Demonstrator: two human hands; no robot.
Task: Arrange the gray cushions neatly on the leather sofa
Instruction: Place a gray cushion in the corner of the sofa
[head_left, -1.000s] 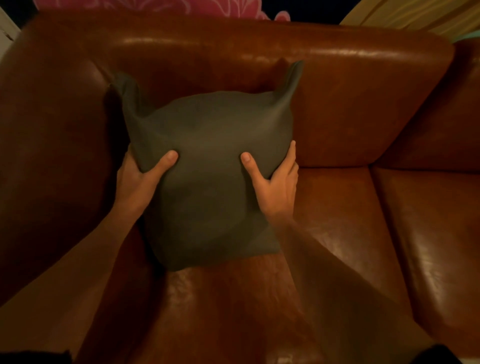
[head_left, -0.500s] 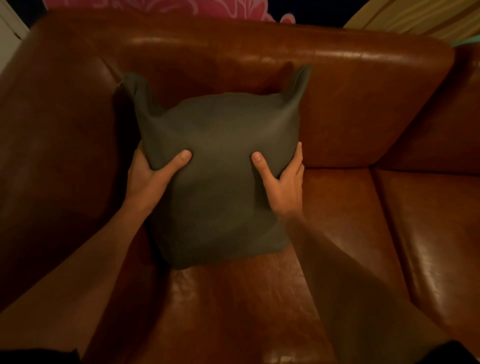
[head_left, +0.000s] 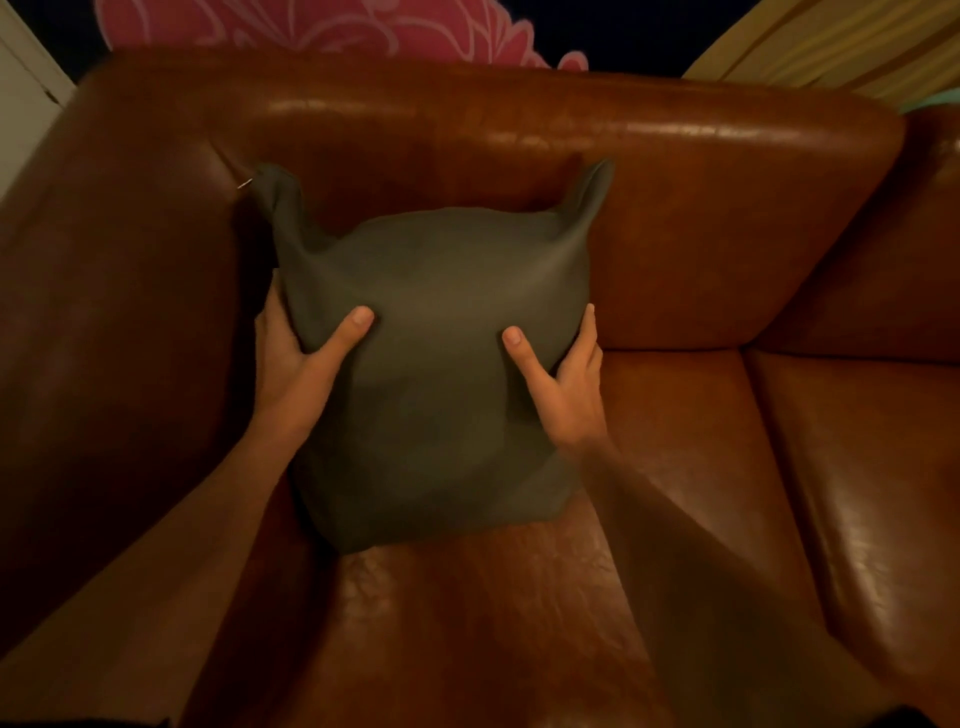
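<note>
A gray cushion (head_left: 436, 291) stands on the left seat of the brown leather sofa (head_left: 675, 218), its top leaning toward the backrest, its two upper corners sticking up like ears. My left hand (head_left: 296, 358) grips its left side, thumb on the front and fingers behind. Gripping the right side in the same way is my right hand (head_left: 563, 384). The cushion's lower edge rests on the seat.
The sofa's wide left armrest (head_left: 104, 338) lies right beside the cushion. A second seat cushion (head_left: 857, 493) extends to the right. Behind the backrest are a pink patterned wall piece (head_left: 311, 26) and yellow fabric (head_left: 831, 41).
The cushion and both hands have shifted slightly right and toward the backrest. The grip on both sides is unchanged.
</note>
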